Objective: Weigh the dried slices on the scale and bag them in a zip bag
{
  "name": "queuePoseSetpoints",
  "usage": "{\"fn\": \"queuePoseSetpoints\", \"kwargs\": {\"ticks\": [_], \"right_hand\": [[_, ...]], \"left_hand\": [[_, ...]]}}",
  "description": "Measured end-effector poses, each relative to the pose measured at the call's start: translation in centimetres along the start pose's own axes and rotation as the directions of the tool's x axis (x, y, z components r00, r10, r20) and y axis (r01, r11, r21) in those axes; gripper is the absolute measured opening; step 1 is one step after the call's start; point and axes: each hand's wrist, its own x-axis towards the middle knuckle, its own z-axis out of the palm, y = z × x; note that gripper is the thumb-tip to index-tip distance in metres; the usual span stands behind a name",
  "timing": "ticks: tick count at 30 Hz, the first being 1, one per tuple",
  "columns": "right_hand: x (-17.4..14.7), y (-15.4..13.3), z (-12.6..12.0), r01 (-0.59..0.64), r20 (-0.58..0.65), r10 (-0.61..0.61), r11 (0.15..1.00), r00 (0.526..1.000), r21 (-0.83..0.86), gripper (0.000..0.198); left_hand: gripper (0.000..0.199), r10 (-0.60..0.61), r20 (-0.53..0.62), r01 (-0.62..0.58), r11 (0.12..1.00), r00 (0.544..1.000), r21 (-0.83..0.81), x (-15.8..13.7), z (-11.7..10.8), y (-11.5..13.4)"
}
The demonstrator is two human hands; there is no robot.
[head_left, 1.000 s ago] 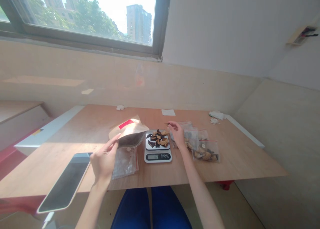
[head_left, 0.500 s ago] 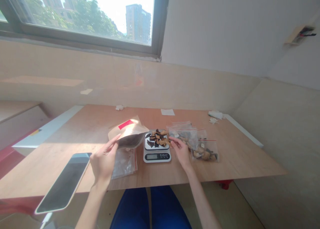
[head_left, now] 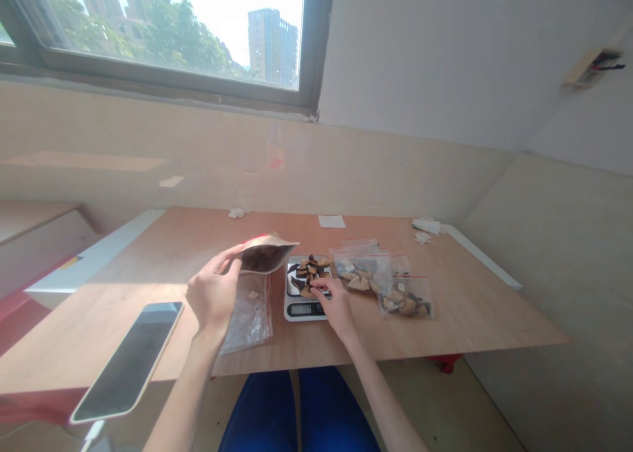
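Left hand (head_left: 213, 294) gripping open kraft pouch (head_left: 264, 254); right hand (head_left: 336, 304) pinching scale-top pieces (head_left: 309, 273).

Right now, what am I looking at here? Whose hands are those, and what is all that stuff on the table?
There is no machine here. A person wears a camera on the head, so you see what that person sees, looking down at their own two hands. The blue at the bottom is their legs.

The left hand holds up a brown paper pouch, tipped on its side. The right hand reaches onto a small kitchen scale and touches the dark and tan pieces piled on it. I cannot tell whether it has gripped one.

On the wooden table there are also clear bags filled with similar pieces to the right, an empty-looking clear bag under the pouch, and a phone with a dark screen on the left. A window is behind the table.
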Motion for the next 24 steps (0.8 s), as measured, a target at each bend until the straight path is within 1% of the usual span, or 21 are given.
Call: {"fn": "queuePoseSetpoints", "kwargs": {"ticks": [4, 8, 11, 13, 15, 16, 18, 19, 20, 21, 22, 23, 24], "right_hand": [[0.2, 0.2, 0.7, 0.092, -0.011, -0.095, 0.981, 0.995, -0.170, 0.014], [0.8, 0.3, 1.3, 0.113, -0.021, -0.126, 0.943, 0.992, -0.314, 0.014], [0.8, 0.1, 1.2, 0.111, -0.068, -0.139, 0.944, 0.988, -0.312, 0.015], [0.2, -0.1, 0.7, 0.099, -0.129, -0.136, 0.961, 0.982, -0.260, 0.016], [-0.8, -0.3, 0.0, 0.072, -0.190, -0.107, 0.980, 0.976, -0.184, 0.018], [-1.5, -0.4, -0.5, 0.050, -0.216, -0.081, 0.988, 0.973, -0.146, 0.020], [-2.9, -0.4, -1.2, -0.007, -0.251, -0.014, 0.996, 0.968, -0.084, 0.021], [-3.7, -0.4, -1.6, -0.035, -0.265, 0.017, 0.997, 0.964, -0.064, 0.021], [-4.4, -0.4, -1.8, -0.062, -0.277, 0.046, 0.997, 0.960, -0.050, 0.020], [-5.1, -0.4, -2.1, -0.086, -0.286, 0.071, 0.996, 0.956, -0.039, 0.020], [-5.7, -0.4, -2.2, -0.105, -0.287, 0.092, 0.994, 0.954, -0.030, 0.020], [-6.2, -0.4, -2.3, -0.118, -0.283, 0.107, 0.993, 0.953, -0.022, 0.020], [-6.7, -0.5, -2.4, -0.126, -0.274, 0.117, 0.992, 0.955, -0.013, 0.021]], "left_hand": [[0.025, 0.017, 0.015, -0.016, 0.999, 1.000, -0.046, 2.0, 0.7, 1.3], [0.027, 0.070, 0.015, -0.067, 0.983, 0.997, -0.169, 4.5, 1.9, 1.6], [0.036, 0.108, -0.063, -0.119, 0.971, 0.992, -0.208, 6.5, 2.6, 1.3], [0.041, 0.134, -0.148, -0.158, 0.973, 0.980, -0.171, 7.4, 2.7, 1.0], [0.042, 0.202, -0.228, -0.228, 0.969, 0.952, -0.091, 7.4, 2.3, 0.6], [0.041, 0.245, -0.268, -0.266, 0.963, 0.932, -0.041, 7.0, 2.1, 0.5], [0.036, 0.310, -0.360, -0.312, 0.949, 0.880, 0.052, 5.2, 1.4, 0.1], [0.033, 0.314, -0.406, -0.312, 0.947, 0.858, 0.073, 4.0, 1.2, -0.2], [0.030, 0.311, -0.424, -0.310, 0.948, 0.851, 0.074, 2.6, 1.1, -0.5], [0.028, 0.328, -0.378, -0.329, 0.942, 0.866, 0.062, 1.1, 1.0, -0.9], [0.025, 0.310, -0.329, -0.321, 0.947, 0.892, 0.021, -0.4, 1.1, -1.4], [0.022, 0.272, -0.271, -0.289, 0.957, 0.923, -0.024, -1.7, 1.4, -2.0], [0.022, 0.203, -0.151, -0.214, 0.975, 0.968, -0.059, -3.0, 1.7, -2.5]]}}
